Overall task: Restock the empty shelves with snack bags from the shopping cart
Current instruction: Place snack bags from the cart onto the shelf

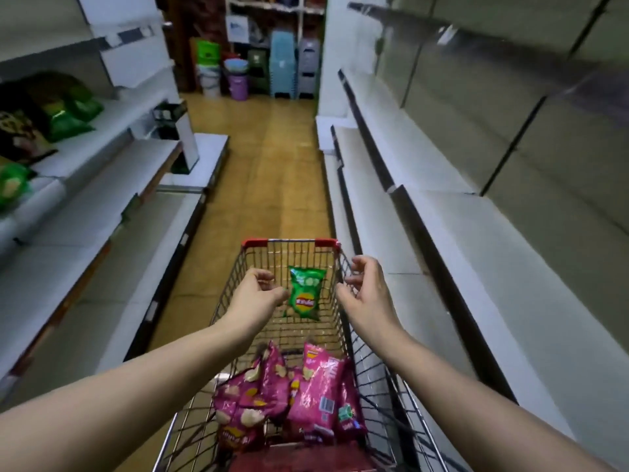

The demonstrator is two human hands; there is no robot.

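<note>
A wire shopping cart (292,242) with red corners stands in the aisle in front of me. Several pink snack bags (316,386) lie piled at its near end. One green snack bag (305,291) sits alone toward the far end. My left hand (257,294) hovers over the cart with loosely curled fingers, its thumb tip just beside the green bag's left edge; I cannot tell if it touches. Over the cart's right rim, my right hand (366,294) has its fingers curled loosely and holds nothing. Bare white shelves (452,240) run along the right.
The left shelving (102,195) holds a few green and dark snack bags (64,117) on an upper tier; its lower tiers are bare. The tan tiled floor (272,185) runs ahead to stacked plastic stools and buckets (279,69) at the aisle's end.
</note>
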